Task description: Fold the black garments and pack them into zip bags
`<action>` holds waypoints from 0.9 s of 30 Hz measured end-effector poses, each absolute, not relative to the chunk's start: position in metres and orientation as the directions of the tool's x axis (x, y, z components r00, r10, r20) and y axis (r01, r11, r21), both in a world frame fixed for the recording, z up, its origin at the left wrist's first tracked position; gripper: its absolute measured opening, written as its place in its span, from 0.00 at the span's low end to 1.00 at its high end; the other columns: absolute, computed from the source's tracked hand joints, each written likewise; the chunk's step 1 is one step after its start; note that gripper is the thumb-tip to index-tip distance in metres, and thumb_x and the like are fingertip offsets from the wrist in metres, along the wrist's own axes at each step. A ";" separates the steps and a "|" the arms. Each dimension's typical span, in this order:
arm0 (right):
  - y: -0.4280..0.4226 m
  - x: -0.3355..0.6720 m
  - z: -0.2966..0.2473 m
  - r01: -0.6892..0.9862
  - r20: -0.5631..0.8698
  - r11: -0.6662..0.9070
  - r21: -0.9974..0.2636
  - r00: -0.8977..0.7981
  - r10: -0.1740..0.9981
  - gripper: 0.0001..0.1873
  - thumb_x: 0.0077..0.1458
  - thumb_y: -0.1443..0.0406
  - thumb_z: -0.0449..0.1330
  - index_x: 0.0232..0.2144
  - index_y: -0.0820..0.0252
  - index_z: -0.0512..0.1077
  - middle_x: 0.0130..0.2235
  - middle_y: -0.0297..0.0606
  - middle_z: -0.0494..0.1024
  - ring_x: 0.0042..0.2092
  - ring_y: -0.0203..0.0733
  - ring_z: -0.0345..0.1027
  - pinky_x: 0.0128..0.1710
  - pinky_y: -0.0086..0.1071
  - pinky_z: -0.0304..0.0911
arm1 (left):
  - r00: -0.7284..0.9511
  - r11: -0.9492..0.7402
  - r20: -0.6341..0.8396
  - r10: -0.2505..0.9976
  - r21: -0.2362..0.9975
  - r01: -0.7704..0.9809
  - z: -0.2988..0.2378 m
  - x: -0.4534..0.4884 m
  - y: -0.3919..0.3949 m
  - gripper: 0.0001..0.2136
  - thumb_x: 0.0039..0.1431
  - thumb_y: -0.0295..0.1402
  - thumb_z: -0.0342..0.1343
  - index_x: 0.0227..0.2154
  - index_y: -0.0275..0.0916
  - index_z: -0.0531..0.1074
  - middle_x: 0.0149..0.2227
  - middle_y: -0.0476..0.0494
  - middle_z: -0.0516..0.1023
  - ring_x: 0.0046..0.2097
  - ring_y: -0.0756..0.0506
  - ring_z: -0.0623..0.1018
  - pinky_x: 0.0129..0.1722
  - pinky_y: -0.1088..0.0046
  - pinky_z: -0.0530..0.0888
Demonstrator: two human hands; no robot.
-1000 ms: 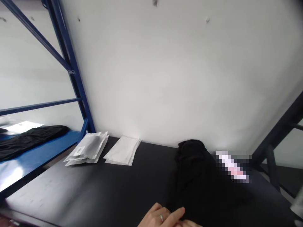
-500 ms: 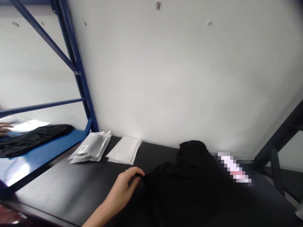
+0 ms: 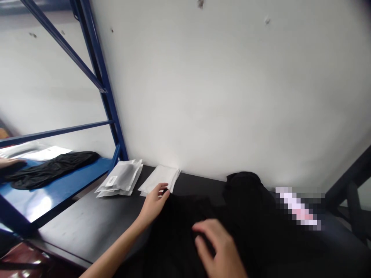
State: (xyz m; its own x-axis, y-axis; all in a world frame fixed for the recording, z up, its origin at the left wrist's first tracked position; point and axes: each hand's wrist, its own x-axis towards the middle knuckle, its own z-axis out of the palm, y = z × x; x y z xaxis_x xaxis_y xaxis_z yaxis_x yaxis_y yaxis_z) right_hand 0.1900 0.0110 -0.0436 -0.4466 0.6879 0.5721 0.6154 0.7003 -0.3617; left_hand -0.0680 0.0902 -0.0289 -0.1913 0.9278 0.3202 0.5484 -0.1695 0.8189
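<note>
A black cloth garment (image 3: 174,235) spreads over the black table (image 3: 87,227) in front of me. My left hand (image 3: 154,204) is closed in a pinch on the garment's far left edge, lifting it a little near the white bags. Over the middle of the cloth is my right hand (image 3: 222,251), fingers curved and thumb apart, with nothing visible between them. Whether its fingertips touch the cloth I cannot tell. More bunched black fabric (image 3: 243,183) rises at the back against the wall; dark on dark, its border with the garment is hard to see.
Clear packed bags with a label (image 3: 120,181) and a stack of flat white bags (image 3: 158,177) lie at the back left. A pixelated item (image 3: 298,206) lies at the right. Beyond a blue frame (image 3: 106,88), another person's hand (image 3: 11,162) is near black cloth (image 3: 55,168) on a blue table.
My left hand has carried the garment's edge up and left, towards the white bags. My right hand has come into view over the cloth. The view has shifted slightly left.
</note>
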 end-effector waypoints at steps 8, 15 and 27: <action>0.092 0.284 -0.039 0.778 0.304 0.391 -0.492 -0.268 0.914 0.17 0.56 0.63 0.58 0.47 0.54 0.79 0.38 0.40 0.85 0.40 0.47 0.82 0.42 0.40 0.76 | 0.450 -0.680 0.583 0.676 0.259 0.686 -0.082 -0.018 -0.001 0.26 0.55 0.34 0.66 0.58 0.46 0.72 0.57 0.37 0.77 0.54 0.34 0.79 0.50 0.56 0.80; 0.074 0.279 -0.026 0.772 0.194 0.432 -0.466 -0.387 0.901 0.11 0.60 0.57 0.59 0.29 0.52 0.77 0.31 0.34 0.82 0.35 0.45 0.77 0.38 0.35 0.72 | 0.486 -0.754 0.681 0.547 0.150 0.640 -0.091 -0.021 -0.014 0.09 0.65 0.21 0.53 0.34 0.43 0.69 0.33 0.49 0.79 0.42 0.44 0.81 0.44 0.70 0.77; 0.062 0.293 -0.025 0.757 0.250 0.593 -0.274 -0.539 0.804 0.19 0.69 0.58 0.54 0.28 0.48 0.78 0.27 0.34 0.77 0.34 0.45 0.73 0.34 0.36 0.68 | 0.587 -0.716 0.543 0.600 0.038 0.697 -0.067 -0.063 -0.039 0.10 0.71 0.43 0.58 0.38 0.42 0.71 0.39 0.45 0.76 0.38 0.43 0.76 0.42 0.67 0.74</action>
State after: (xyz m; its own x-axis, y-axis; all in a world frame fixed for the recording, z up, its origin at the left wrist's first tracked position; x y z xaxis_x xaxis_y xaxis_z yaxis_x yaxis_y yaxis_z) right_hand 0.2929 0.0622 -0.0254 -0.5390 0.8042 0.2505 0.7574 0.5929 -0.2735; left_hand -0.0626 -0.0391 -0.0669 0.5869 0.6002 0.5434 0.6970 -0.7161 0.0382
